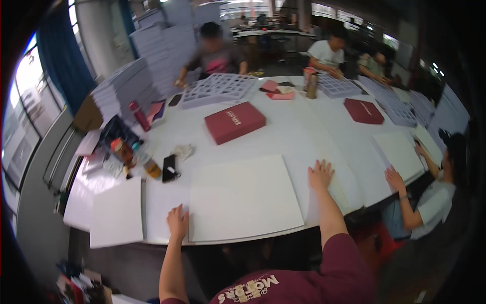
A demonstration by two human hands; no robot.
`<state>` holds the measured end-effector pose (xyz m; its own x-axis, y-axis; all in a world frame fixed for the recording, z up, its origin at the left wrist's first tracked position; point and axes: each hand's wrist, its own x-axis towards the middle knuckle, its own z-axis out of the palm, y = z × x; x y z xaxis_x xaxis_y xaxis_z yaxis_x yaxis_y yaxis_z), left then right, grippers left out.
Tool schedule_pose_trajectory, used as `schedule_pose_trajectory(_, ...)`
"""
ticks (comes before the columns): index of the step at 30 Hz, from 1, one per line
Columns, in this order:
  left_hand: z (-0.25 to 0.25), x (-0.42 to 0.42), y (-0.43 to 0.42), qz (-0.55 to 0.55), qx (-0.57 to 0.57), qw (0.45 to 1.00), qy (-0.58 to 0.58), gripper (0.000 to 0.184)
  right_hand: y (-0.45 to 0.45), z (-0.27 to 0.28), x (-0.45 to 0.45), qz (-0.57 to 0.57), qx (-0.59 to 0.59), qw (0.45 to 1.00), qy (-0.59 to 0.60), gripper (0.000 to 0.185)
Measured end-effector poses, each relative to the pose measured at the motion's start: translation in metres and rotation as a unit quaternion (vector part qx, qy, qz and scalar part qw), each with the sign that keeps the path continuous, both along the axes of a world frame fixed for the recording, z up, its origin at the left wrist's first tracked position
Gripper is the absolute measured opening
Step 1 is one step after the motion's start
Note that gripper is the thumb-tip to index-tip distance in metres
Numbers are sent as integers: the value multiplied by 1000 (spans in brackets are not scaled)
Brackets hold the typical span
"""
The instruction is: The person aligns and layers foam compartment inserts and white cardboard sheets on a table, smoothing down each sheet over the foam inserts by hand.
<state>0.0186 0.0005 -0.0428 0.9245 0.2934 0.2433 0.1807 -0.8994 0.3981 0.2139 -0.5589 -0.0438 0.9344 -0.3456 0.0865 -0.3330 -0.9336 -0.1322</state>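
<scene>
White bench (298, 134) bears a board (243, 197); left hand (177, 223) and right hand (320, 177) flank it, fingers (323, 165) released; guiding both edges equally should help.

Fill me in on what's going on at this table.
The person's left hand is beside the left edge of a white panel; whether it touches is unclear. The right hand lies spread on the table to the panel's right. A red box lies beyond the panel, and a second panel lies to the left. At the right, a co-worker's hand is at another panel.
</scene>
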Motion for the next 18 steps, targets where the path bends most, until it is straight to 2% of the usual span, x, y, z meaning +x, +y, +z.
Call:
schedule_pose_trajectory(1, -16, 9, 12, 8, -20, 999, -33, 46, 0, -2, 0, -3, -7, 1000, -9, 64)
schedule_pose_trajectory(3, -29, 11, 13, 68, 63, 992, -90, 45, -1, -8, -2, -5, -17, 999, -38, 62)
schedule_pose_trajectory(4, -27, 13, 8, 82, 58, 991, -87, 45, -1, -7, -2, -4, -12, 999, -46, 61)
schedule_pose_trajectory(8, -21, 6, -2, 140, 74, 986, -56, 48, -2, -17, -2, 32, -10, 996, -88, 57)
schedule_pose_trajectory(11, -3, 7, -11, 138, 106, 982, 70, 50, -4, -21, -1, 85, -8, 990, -112, 54)
schedule_pose_trajectory(18, -11, 8, -6, 131, 110, 983, 61, 48, -3, -18, -4, 89, -19, 987, -135, 46)
